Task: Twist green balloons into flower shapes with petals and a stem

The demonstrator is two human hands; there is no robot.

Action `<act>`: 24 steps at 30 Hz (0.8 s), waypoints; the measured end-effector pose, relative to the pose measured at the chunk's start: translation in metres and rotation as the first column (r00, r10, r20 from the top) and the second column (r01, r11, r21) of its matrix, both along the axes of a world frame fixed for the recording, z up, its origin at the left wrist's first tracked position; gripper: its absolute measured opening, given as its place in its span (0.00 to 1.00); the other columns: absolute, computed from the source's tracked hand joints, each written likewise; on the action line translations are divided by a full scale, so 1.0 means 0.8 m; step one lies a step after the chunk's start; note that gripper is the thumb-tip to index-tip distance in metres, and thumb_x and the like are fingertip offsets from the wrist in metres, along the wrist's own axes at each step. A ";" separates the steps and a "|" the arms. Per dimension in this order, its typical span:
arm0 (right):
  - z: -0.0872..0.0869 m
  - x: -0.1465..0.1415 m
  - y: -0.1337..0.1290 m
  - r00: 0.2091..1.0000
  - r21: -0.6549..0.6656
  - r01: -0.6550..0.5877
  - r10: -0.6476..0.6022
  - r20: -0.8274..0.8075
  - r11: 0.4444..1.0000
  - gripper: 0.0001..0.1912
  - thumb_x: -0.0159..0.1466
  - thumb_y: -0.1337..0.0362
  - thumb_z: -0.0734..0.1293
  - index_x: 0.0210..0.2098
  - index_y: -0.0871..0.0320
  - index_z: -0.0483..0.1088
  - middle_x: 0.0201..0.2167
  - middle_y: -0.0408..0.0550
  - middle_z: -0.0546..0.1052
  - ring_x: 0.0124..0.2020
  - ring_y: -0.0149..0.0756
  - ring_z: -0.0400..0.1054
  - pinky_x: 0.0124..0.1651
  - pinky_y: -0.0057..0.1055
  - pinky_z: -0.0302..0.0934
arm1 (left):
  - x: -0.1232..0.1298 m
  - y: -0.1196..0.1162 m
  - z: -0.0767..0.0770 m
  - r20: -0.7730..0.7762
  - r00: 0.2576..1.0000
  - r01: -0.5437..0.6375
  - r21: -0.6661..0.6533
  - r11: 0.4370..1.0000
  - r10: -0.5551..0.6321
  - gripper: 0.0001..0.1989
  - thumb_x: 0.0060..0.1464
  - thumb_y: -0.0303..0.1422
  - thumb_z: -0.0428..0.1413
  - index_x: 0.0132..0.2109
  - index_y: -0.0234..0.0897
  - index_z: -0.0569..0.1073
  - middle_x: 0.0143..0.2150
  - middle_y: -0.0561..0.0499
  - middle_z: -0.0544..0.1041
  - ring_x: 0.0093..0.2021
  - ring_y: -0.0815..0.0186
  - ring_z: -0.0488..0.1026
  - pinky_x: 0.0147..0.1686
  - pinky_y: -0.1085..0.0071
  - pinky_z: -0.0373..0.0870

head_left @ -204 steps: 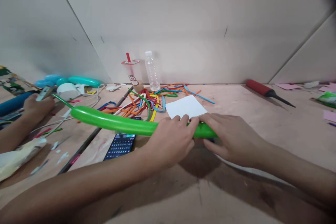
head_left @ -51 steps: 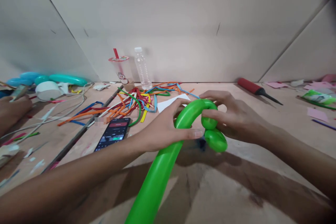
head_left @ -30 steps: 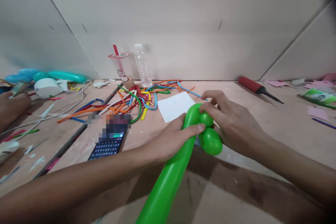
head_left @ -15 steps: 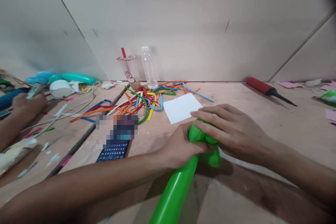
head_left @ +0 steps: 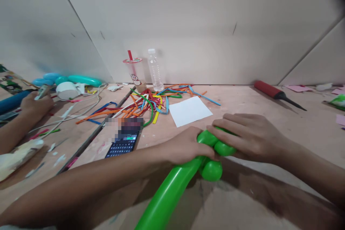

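A long green balloon [head_left: 169, 190] runs from the bottom edge up to my two hands, with several small twisted bubbles at its upper end. My left hand [head_left: 187, 145] is closed round the balloon just below those bubbles, thumb across the front. Over the bubbles from the right, my right hand [head_left: 248, 136] curls its fingers and grips them. One round bubble hangs beneath my left thumb. Beyond my hands, a white sheet of paper [head_left: 190, 111] lies on the wooden table [head_left: 237, 100].
Uninflated balloons [head_left: 145, 106] lie in a heap behind a phone [head_left: 124, 143]. A lidded cup [head_left: 135, 75] and a clear bottle [head_left: 155, 72] stand by the wall. A red hand pump [head_left: 269, 90] lies right. At far left, another person's hand [head_left: 37, 104] holds a phone-like object.
My hands and the balloon's twisted end have shifted slightly right. The bubbles have turned, and the lower one now shows rounder. The whole view has moved a little.
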State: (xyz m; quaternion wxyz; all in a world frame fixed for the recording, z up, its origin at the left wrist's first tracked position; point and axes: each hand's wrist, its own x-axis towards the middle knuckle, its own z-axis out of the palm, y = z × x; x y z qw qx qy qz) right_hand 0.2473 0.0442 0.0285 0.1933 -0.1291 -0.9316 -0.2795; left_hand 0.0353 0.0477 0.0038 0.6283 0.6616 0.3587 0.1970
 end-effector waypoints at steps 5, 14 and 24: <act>-0.004 -0.011 -0.011 0.977 -0.436 0.208 -0.210 0.044 0.875 0.06 0.62 0.65 0.65 0.32 0.59 0.74 0.25 0.46 0.76 0.25 0.36 0.67 0.28 0.33 0.53 | -0.011 -0.010 0.015 -0.473 0.880 0.160 0.396 0.904 0.052 0.10 0.48 0.34 0.57 0.37 0.35 0.75 0.32 0.51 0.76 0.30 0.62 0.72 0.29 0.69 0.65; -0.027 -0.020 0.013 0.968 -0.893 -0.072 -0.247 0.044 -0.444 0.11 0.55 0.64 0.59 0.21 0.59 0.68 0.17 0.44 0.72 0.18 0.32 0.64 0.24 0.29 0.59 | 0.000 -0.052 0.028 -0.603 0.678 0.587 0.789 0.184 0.421 0.10 0.57 0.23 0.50 0.44 0.30 0.73 0.42 0.40 0.72 0.45 0.52 0.70 0.25 0.67 0.70; -0.016 -0.004 0.010 0.960 -0.571 -0.003 -0.158 -0.232 0.821 0.27 0.63 0.59 0.68 0.59 0.57 0.63 0.53 0.57 0.75 0.49 0.46 0.72 0.47 0.41 0.68 | -0.019 0.000 0.030 -0.449 0.855 0.195 0.740 0.644 0.258 0.07 0.50 0.29 0.57 0.38 0.34 0.76 0.39 0.46 0.78 0.39 0.57 0.74 0.38 0.64 0.70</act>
